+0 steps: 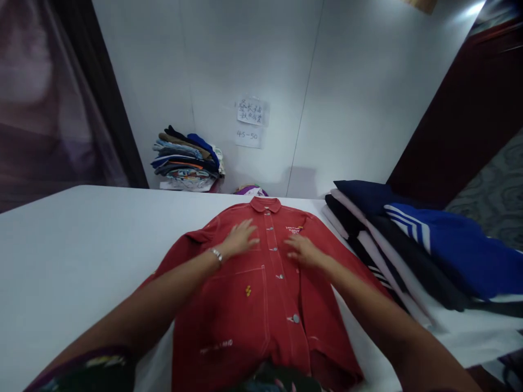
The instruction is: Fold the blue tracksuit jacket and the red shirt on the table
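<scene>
A red button-front shirt with white stitching lies spread face up, collar pointing away from me. Its buttons are done up down the middle, and its sleeves reach out to both sides. Over the chest on the left is my left hand, fingers apart and slightly blurred, a metal band on the wrist. My right hand is over the other side of the chest, just below the white lettering, its fingers also spread. Neither hand grips the cloth; whether the palms touch it I cannot tell.
A white table carries the shirt. Folded clothes are stacked at the back left. To the right lies a heap of dark, pink and blue garments, close by the right sleeve. Handwritten paper notes hang on the back wall.
</scene>
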`<state>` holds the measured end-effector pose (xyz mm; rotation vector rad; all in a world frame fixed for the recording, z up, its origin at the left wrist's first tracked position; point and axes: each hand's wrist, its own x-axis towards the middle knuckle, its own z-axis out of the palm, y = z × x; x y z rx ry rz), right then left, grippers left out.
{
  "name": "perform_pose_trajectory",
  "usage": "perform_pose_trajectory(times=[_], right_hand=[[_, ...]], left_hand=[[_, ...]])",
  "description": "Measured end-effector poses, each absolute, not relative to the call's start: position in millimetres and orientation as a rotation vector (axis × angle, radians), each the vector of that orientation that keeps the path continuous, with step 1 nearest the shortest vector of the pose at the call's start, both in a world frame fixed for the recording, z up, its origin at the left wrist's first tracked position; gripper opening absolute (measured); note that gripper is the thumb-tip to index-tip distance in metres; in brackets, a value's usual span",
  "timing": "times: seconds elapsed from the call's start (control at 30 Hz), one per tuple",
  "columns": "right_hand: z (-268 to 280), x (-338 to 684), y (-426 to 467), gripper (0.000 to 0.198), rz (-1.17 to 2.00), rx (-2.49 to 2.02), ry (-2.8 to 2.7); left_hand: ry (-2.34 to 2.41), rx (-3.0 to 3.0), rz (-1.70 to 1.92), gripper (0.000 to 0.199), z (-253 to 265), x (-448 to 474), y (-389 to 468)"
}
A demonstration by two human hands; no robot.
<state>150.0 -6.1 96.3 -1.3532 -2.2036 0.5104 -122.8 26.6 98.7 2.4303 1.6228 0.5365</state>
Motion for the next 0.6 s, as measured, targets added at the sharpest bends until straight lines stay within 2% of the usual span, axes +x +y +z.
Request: perform_pose_trajectory(times=[0.1,0.2,0.43,0.53,0.6], right_hand=[[31,168,-25,0.03,0.638,-1.457,-2.181],[10,180,-28,0.038,0.623,-1.5,-2.195],[5,178,-23,0.045,0.387,-1.603,-2.351],[0,179,-24,0.046,0.35,-1.589,-2.35],[-4,180,-24,0.044,0.333,-1.576,-2.342]], left_hand=[[1.673,2.357,0.362,0.047,39,-141,0],[1.711,2.332,0.277,0.05,24,-153,-9],[2.175,2.29,0.323,0.041,74,-205,-9],[2.492,2.09,0.251,0.049,98,-243,-9],[2.513,1.882,0.205,0.058,106,-265,-10]])
